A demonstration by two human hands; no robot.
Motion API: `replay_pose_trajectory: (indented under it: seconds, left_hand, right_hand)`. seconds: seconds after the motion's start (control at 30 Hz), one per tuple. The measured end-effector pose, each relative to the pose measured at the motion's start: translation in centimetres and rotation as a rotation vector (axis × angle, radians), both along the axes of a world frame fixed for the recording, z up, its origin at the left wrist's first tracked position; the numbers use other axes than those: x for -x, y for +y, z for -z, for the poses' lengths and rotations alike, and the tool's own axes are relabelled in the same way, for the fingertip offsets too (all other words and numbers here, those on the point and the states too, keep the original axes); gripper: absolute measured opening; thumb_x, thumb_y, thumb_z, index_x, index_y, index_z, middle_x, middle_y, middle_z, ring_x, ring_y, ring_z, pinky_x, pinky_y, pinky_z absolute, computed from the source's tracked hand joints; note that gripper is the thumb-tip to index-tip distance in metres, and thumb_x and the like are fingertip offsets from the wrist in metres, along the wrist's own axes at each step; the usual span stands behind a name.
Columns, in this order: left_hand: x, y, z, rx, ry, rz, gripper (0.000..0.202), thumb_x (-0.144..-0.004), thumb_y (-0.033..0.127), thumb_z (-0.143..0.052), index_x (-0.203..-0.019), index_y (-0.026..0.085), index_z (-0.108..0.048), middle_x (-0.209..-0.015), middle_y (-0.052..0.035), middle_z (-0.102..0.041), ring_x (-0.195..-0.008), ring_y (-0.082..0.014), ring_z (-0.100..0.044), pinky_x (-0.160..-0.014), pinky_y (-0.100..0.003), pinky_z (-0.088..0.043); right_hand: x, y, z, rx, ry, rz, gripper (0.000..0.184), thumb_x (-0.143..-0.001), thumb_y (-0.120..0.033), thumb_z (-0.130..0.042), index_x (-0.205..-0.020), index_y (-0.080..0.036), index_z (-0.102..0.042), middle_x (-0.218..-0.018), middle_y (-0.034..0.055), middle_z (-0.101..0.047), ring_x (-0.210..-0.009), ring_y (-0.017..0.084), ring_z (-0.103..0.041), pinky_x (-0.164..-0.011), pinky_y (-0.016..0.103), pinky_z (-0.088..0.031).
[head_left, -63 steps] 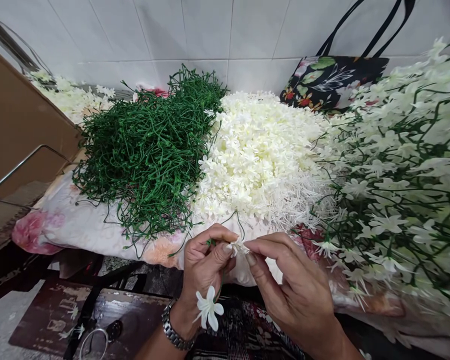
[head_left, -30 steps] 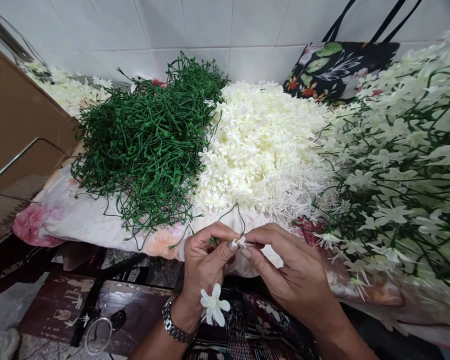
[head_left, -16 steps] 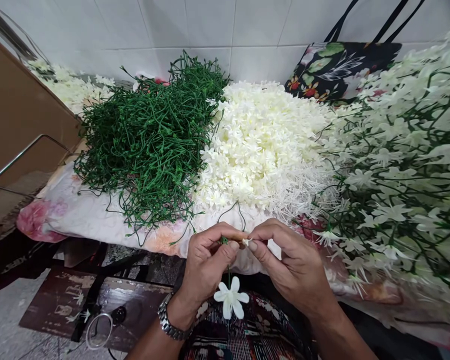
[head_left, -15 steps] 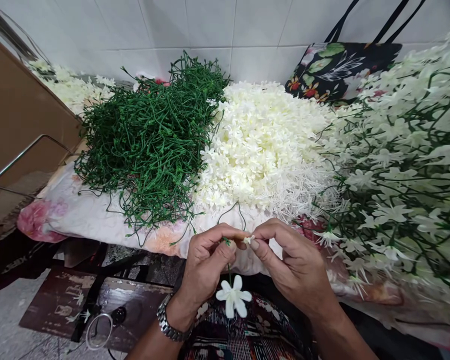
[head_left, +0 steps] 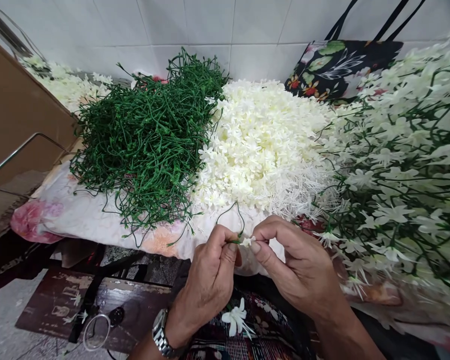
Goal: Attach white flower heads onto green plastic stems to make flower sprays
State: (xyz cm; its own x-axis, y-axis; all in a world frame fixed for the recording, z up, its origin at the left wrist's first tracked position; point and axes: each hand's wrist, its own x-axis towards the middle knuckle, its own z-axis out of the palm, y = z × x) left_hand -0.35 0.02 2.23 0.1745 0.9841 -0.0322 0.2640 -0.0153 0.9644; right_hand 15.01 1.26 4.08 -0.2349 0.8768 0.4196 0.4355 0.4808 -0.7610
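My left hand (head_left: 210, 275) is closed in a pinch around a green artificial stem (head_left: 242, 220), which loops up past the fingertips. Between thumb and forefinger, my right hand (head_left: 302, 267) grips a small white artificial flower (head_left: 247, 242). Stem tip and small flower meet in the gap between the two hands; whether they are joined I cannot tell. Below my left hand hangs an open white bloom (head_left: 235, 317), seen side-on. Beyond the hands lie a heap of green stems (head_left: 146, 145) and a pile of loose white blossoms (head_left: 262, 140).
Stemmed white flowers (head_left: 390, 200) are heaped on the right. A black floral bag (head_left: 341, 70) leans against the tiled wall (head_left: 206, 25). On the left are a cardboard box (head_left: 26, 100), a metal handle (head_left: 11, 155) and, lower down, a worn brown board (head_left: 131, 305).
My left hand has turned and brought the stem's tip up to the small flower in my right hand. The hanging bloom has swung from facing me to side-on.
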Motion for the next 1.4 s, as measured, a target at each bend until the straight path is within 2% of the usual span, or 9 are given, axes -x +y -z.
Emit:
replay_pose_trajectory:
  seconds: [0.2,0.33,0.5,0.8,1.03,1.4]
  left_hand:
    - [-0.1,0.2,0.0,-0.101,-0.038,0.005,0.016,-0.09,0.021,-0.044,-0.076,0.019,-0.053,-0.057,0.0054,-0.047,-0.049,-0.0081,-0.04,-0.048,-0.019,-0.034]
    - [-0.3,0.4,0.0,-0.201,-0.015,-0.038,0.016,-0.085,0.017,-0.049,-0.074,0.016,-0.06,-0.058,0.003,-0.053,-0.051,-0.0084,-0.045,-0.048,-0.018,-0.037]
    - [-0.4,0.6,0.2,-0.224,-0.002,-0.092,0.018,-0.082,0.014,-0.05,-0.071,0.014,-0.065,-0.055,0.001,-0.058,-0.048,-0.0095,-0.049,-0.046,-0.019,-0.04]
    - [-0.5,1.0,0.9,-0.326,0.065,-0.088,0.022,-0.079,0.011,-0.05,-0.063,0.014,-0.064,-0.05,0.0016,-0.053,-0.046,-0.0095,-0.046,-0.045,-0.019,-0.037]
    - [-0.5,0.9,0.9,-0.308,0.157,-0.044,0.027,-0.08,0.01,-0.046,-0.057,0.014,-0.06,-0.049,0.001,-0.05,-0.047,-0.0093,-0.042,-0.047,-0.02,-0.035]
    - [-0.8,0.8,1.2,-0.286,0.19,-0.052,0.028,-0.08,0.011,-0.044,-0.055,0.015,-0.056,-0.05,0.0007,-0.05,-0.048,-0.0098,-0.042,-0.048,-0.022,-0.033]
  right_hand:
    - [-0.1,0.1,0.3,0.011,-0.041,0.007,0.01,-0.087,-0.013,-0.05,-0.078,-0.018,-0.051,-0.068,-0.0017,-0.052,-0.061,0.009,-0.05,-0.056,0.021,-0.041]
    - [-0.1,0.0,0.4,-0.063,-0.076,0.005,0.011,-0.087,-0.01,-0.049,-0.08,-0.018,-0.05,-0.069,-0.0003,-0.052,-0.063,0.01,-0.051,-0.057,0.023,-0.043]
    - [0.0,-0.1,1.0,-0.095,-0.103,-0.012,0.009,-0.087,-0.008,-0.048,-0.083,-0.017,-0.051,-0.072,0.0023,-0.053,-0.066,0.012,-0.053,-0.059,0.024,-0.045]
    - [0.2,0.5,2.0,-0.101,-0.078,-0.021,0.011,-0.087,-0.01,-0.047,-0.081,-0.017,-0.052,-0.069,0.0011,-0.054,-0.062,0.012,-0.053,-0.056,0.024,-0.044]
    - [0.1,0.6,2.4,-0.102,-0.096,-0.017,0.011,-0.086,-0.009,-0.048,-0.08,-0.017,-0.052,-0.067,0.0011,-0.054,-0.061,0.012,-0.053,-0.055,0.023,-0.044]
    - [0.4,0.7,2.5,-0.069,-0.078,-0.021,0.013,-0.086,-0.01,-0.047,-0.078,-0.018,-0.052,-0.065,0.0005,-0.054,-0.058,0.012,-0.052,-0.053,0.024,-0.043]
